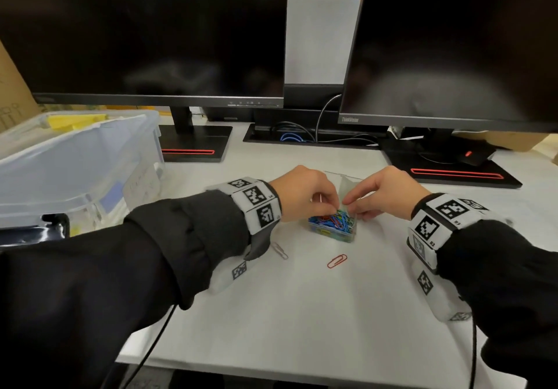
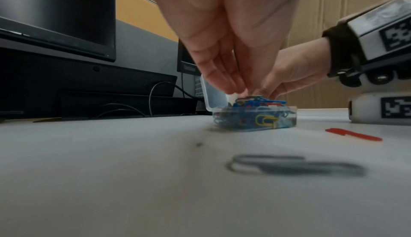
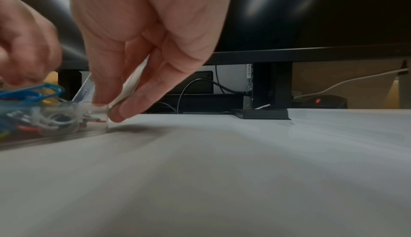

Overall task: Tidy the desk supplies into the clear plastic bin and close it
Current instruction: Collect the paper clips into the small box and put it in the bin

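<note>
Left hand (image 1: 305,195): fingertips bunched and curled down onto the heap of clips, pinching at one or pressing it in (the contact is blurred, so which of the two I cannot tell).
Right hand (image 1: 385,195): thumb and fingers pinched on the far right corner of the small box, steadying it.
Paper-clip box (image 1: 333,228): small, clear, hinged; sits on the white desk (image 1: 302,313) between the hands, lid (image 2: 212,94) standing open at the back, filled above the rim with coloured clips.
Loose items: a red clip (image 1: 337,261) and a grey clip (image 1: 279,250) lie on the desk just in front of the box, apart from each other.
Clear plastic bin (image 1: 75,159): at the left, well apart from the box; something yellow shows at its far side.
Handling: the box looks light, thin-walled and slick, likely to skid or spill; best held by its short sides once the lid is snapped down. Single clips lie flat and probably want a fingernail or a slide before lifting.
Surroundings: two dark monitors (image 1: 145,32) behind.
</note>
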Available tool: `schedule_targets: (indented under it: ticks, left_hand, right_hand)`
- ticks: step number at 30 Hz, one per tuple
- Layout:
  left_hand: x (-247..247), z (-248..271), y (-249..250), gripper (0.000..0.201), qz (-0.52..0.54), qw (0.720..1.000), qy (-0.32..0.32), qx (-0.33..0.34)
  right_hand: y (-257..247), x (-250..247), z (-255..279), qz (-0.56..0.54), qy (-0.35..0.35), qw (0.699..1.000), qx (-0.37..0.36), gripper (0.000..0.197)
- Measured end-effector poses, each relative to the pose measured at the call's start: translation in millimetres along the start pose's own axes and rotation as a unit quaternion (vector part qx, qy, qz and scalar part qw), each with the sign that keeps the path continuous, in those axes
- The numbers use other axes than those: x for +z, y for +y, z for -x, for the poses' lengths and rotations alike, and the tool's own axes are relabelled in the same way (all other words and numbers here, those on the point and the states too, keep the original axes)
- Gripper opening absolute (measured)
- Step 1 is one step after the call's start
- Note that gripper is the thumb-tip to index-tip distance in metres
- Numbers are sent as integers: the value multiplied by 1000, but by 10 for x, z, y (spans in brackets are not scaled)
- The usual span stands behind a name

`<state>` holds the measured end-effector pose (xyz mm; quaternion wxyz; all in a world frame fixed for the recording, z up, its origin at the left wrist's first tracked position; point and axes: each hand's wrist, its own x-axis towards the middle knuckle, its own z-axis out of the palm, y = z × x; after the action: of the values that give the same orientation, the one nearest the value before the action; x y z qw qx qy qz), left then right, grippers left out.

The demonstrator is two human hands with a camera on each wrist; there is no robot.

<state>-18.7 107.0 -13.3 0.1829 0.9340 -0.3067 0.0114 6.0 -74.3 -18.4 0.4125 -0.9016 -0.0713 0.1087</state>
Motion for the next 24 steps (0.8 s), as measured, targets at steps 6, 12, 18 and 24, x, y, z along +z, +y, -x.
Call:
schedule_targets:
  ticks: [6,12,18,24]
  left_hand:
    - [-190,583,-207,19,-22,995,-78,-63]
    - [-357,883,-431,30,-78,961,-151,-218]
    - [-341,888,-489,7,-5,948,-200,-248]
    - [-164,682,-265,24,63,972,-182,-136]
  right_hand:
    - [3,29,-27,10,-4,1000,-9,15]
    - [2,11,-17,10,-5,1000,-6,16]
    - [13,10,-21,13,-3,1000,-13,15]
    - [19,8,-16,7,-6,1000,-8,15]
